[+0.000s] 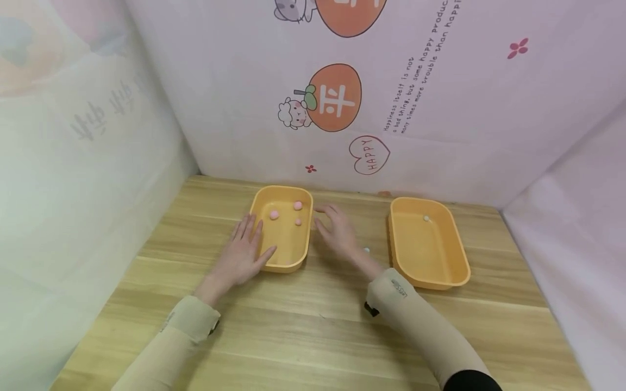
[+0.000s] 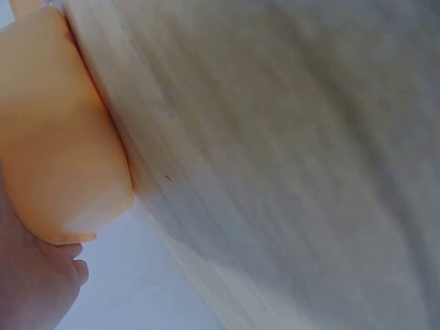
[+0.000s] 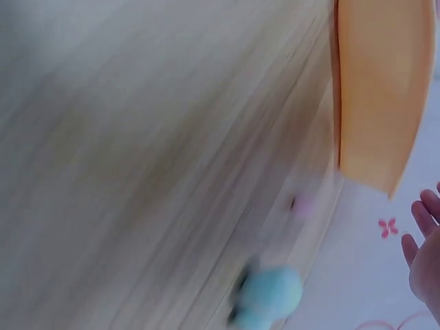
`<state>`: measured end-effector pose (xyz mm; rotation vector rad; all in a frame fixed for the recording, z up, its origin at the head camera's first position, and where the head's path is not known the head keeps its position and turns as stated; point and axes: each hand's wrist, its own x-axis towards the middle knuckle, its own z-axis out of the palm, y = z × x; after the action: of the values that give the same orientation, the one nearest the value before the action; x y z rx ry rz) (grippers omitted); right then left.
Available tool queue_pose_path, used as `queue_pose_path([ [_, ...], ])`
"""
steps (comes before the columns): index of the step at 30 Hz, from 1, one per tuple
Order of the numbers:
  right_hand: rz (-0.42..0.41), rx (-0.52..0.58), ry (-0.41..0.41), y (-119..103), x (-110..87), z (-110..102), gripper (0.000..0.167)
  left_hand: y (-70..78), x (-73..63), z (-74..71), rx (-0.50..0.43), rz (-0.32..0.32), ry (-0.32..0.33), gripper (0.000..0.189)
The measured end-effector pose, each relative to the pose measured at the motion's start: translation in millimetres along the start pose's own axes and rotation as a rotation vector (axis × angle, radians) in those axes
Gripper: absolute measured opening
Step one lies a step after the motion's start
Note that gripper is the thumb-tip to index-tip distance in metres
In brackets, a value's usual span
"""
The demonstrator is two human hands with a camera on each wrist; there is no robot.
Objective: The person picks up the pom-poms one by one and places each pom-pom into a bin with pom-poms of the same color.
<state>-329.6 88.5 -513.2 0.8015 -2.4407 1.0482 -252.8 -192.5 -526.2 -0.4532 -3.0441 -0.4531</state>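
Left tray (image 1: 286, 244) is set on the table (image 1: 293, 331), 3 pink balls (image 1: 298, 205) contained. Its left rim is touched by the left hand (image 1: 243, 252), fingers spread, nothing pinched. Right hand (image 1: 339, 233) is held just beside the opposite rim, fingers loosely parted, nothing gripped. Right tray (image 1: 430, 255) is placed well apart, 1 pale ball (image 1: 426, 218) inside. Blurred teal ball (image 3: 275, 292) is seen on the table, right wrist view.

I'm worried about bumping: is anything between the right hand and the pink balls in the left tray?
Yes: the left tray's right wall stands between the right hand and the pink balls. Nothing else visible is in the way.
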Motion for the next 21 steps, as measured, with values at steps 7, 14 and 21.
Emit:
queue_pose_path([
  [7, 0.117, 0.030, -0.066, 14.1, -18.1, -28.2, 0.033, 0.5, 0.4, -1.2, 0.001, -0.006, -0.012, 0.091],
  [14, 0.147, -0.031, -0.160, 21.9, -36.3, -45.2, 0.035, -0.2, 0.1, -1.6, -0.004, -0.008, -0.013, 0.091],
  [21, 0.137, -0.087, -0.248, 29.8, -50.9, -47.0, 0.039, 0.4, -0.1, -2.5, -0.013, -0.008, -0.013, 0.092],
])
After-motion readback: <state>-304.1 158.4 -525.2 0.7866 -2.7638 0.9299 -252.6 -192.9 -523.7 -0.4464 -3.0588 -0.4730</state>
